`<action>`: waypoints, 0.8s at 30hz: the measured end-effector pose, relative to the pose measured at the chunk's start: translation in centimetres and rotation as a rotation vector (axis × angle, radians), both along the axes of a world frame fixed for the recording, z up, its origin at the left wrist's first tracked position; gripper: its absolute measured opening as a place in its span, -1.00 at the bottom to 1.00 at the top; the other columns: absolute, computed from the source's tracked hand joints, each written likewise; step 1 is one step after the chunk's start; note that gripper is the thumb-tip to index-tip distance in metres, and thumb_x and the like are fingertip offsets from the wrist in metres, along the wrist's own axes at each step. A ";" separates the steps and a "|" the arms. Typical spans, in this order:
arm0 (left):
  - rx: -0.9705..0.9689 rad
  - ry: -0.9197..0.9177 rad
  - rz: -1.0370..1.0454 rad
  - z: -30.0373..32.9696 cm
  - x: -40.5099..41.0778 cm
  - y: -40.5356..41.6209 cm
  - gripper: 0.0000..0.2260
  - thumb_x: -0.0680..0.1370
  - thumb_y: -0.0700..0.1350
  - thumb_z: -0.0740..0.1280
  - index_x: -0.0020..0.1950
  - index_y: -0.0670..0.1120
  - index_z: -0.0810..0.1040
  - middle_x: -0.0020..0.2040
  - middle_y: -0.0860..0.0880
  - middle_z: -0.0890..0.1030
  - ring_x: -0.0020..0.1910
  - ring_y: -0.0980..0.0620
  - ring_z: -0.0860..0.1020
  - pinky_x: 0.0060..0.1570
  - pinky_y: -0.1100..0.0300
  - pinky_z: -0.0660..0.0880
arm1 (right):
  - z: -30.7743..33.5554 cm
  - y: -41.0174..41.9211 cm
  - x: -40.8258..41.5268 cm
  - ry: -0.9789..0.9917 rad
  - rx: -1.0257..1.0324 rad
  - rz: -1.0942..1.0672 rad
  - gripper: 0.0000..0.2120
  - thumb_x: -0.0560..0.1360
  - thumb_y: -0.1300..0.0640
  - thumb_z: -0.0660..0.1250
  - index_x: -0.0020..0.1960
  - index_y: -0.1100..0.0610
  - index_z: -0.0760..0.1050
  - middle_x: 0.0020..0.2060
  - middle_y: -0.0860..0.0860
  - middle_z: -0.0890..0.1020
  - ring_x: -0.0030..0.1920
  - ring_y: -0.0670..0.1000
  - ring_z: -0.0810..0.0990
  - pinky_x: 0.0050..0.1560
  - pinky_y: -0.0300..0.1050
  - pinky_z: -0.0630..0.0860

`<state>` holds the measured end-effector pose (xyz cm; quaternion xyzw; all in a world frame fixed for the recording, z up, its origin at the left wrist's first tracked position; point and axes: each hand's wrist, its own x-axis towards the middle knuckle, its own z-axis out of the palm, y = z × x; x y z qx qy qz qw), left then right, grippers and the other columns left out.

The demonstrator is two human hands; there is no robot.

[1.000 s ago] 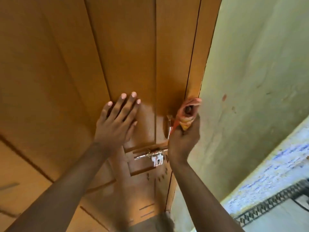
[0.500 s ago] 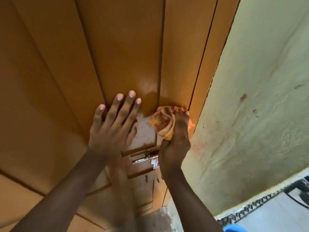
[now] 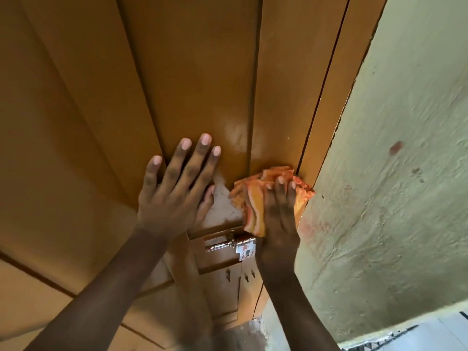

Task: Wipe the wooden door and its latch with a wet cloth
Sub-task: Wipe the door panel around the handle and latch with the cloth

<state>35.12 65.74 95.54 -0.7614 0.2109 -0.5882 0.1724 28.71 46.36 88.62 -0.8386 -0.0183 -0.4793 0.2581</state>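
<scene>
The brown wooden door (image 3: 197,72) fills the left and middle of the view. My left hand (image 3: 174,193) lies flat on it with fingers spread. Just to the right, my right hand (image 3: 278,219) presses an orange striped cloth (image 3: 253,198) against the door near its right edge. Above the cloth, the door surface shines wet. The metal latch (image 3: 230,245) sits just below both hands, its right end partly hidden behind my right wrist.
A rough pale green wall (image 3: 392,173) with reddish marks runs along the door's right side. Tiled floor with a patterned border (image 3: 405,338) shows at the bottom right. Small keyholes (image 3: 240,276) lie under the latch.
My right hand has moved the cloth from the door's right edge onto the door face and now presses it flatter there. My left hand has stayed flat on the door.
</scene>
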 end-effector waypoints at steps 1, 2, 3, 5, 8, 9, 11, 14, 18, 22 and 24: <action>0.002 0.000 0.002 -0.1 0.0 0.0 -0.35 0.67 0.17 0.22 0.71 -0.07 0.22 0.69 -0.11 0.18 0.64 -0.14 0.20 0.56 -0.14 0.00 | -0.1 -0.3 -0.2 -0.005 0.070 -0.004 -0.26 0.47 0.36 0.53 0.55 0.18 0.29 0.49 0.23 0.45 0.49 0.34 0.44 0.12 -0.07 0.69; 0.006 0.003 0.008 -0.1 0.0 0.0 -0.35 0.67 0.17 0.22 0.71 -0.07 0.21 0.69 -0.11 0.18 0.64 -0.14 0.19 0.57 -0.13 0.00 | 0.3 -0.3 -0.1 -0.042 0.208 -0.027 -0.34 0.51 0.35 0.49 0.54 0.20 0.34 0.46 0.24 0.49 0.43 0.31 0.52 0.02 0.07 0.73; 0.007 0.007 0.014 -0.1 0.0 0.0 -0.35 0.68 0.17 0.22 0.71 -0.07 0.21 0.70 -0.11 0.16 0.65 -0.13 0.18 0.58 -0.13 -0.01 | 0.9 -0.1 0.3 -0.076 0.367 -0.063 -0.45 0.57 0.31 0.43 0.53 0.23 0.40 0.42 0.22 0.54 0.38 0.26 0.58 0.04 0.17 0.72; -0.001 0.009 0.015 -0.1 0.0 0.0 -0.35 0.68 0.17 0.21 0.72 -0.07 0.20 0.71 -0.12 0.12 0.66 -0.13 0.14 0.59 -0.12 -0.03 | 2.6 1.0 1.1 -0.093 0.548 -0.079 -0.56 0.64 0.20 0.33 0.50 0.25 0.45 0.39 0.18 0.58 0.40 0.19 0.58 0.23 0.15 0.65; -0.003 -0.001 0.005 -0.2 0.3 0.1 -0.35 0.67 0.18 0.22 0.71 -0.07 0.21 0.71 -0.12 0.12 0.66 -0.13 0.13 0.61 -0.12 -0.03 | 2.2 1.8 0.9 -0.080 0.287 -0.003 -0.51 0.64 0.17 0.32 0.54 0.21 0.35 0.49 0.23 0.45 0.55 0.29 0.34 0.39 -0.20 0.51; -0.010 -0.004 0.004 -0.1 0.3 0.0 -0.35 0.67 0.18 0.22 0.71 -0.06 0.22 0.71 -0.11 0.12 0.67 -0.13 0.11 0.61 -0.11 -0.04 | 1.2 1.6 0.4 -0.063 0.155 0.024 -0.50 0.65 0.16 0.31 0.54 0.20 0.30 0.52 0.24 0.39 0.58 0.31 0.28 0.38 -0.14 0.52; -0.018 -0.003 0.006 -0.2 0.3 0.0 -0.34 0.67 0.18 0.23 0.71 -0.06 0.22 0.72 -0.11 0.11 0.70 -0.12 0.05 0.61 -0.11 -0.03 | -0.5 0.5 -0.6 -0.038 0.055 0.045 -0.53 0.68 0.07 0.25 0.54 0.19 0.27 0.52 0.22 0.37 0.53 0.35 0.36 0.13 0.07 0.70; -0.020 -0.005 0.018 -0.2 0.3 -0.1 -0.33 0.66 0.18 0.24 0.71 -0.05 0.21 0.73 -0.10 0.09 0.70 -0.11 0.04 0.61 -0.11 -0.03 | 0.9 -0.2 -0.2 -0.071 0.330 -0.008 -0.53 0.71 0.01 0.18 0.52 0.24 0.39 0.43 0.22 0.52 0.26 0.29 0.67 -0.09 0.13 0.74; -0.009 -0.007 0.008 -0.3 0.3 -0.1 -0.34 0.66 0.19 0.24 0.71 -0.04 0.22 0.71 -0.10 0.14 0.67 -0.12 0.15 0.58 -0.11 0.01 | 2.6 1.1 0.9 -0.063 0.414 -0.013 -0.51 0.63 0.21 0.34 0.53 0.24 0.38 0.43 0.24 0.53 0.44 0.29 0.51 0.16 0.21 0.68; -0.022 -0.014 0.004 -0.4 0.3 -0.1 -0.34 0.66 0.20 0.24 0.71 -0.04 0.23 0.71 -0.10 0.16 0.67 -0.11 0.12 0.58 -0.11 0.02 | -0.8 -0.2 -0.5 -0.021 0.099 0.058 -0.51 0.67 0.08 0.27 0.54 0.17 0.26 0.49 0.27 0.43 0.42 0.41 0.50 -0.13 0.23 0.73; -0.015 -0.012 0.018 -0.5 0.5 -0.1 -0.34 0.66 0.20 0.23 0.71 -0.04 0.21 0.72 -0.10 0.12 0.68 -0.11 0.10 0.57 -0.11 0.01 | -1.0 -1.0 -0.6 -0.046 0.231 0.025 -0.51 0.70 -0.05 0.18 0.54 0.18 0.31 0.41 0.27 0.52 0.21 0.35 0.68 -0.19 0.18 0.73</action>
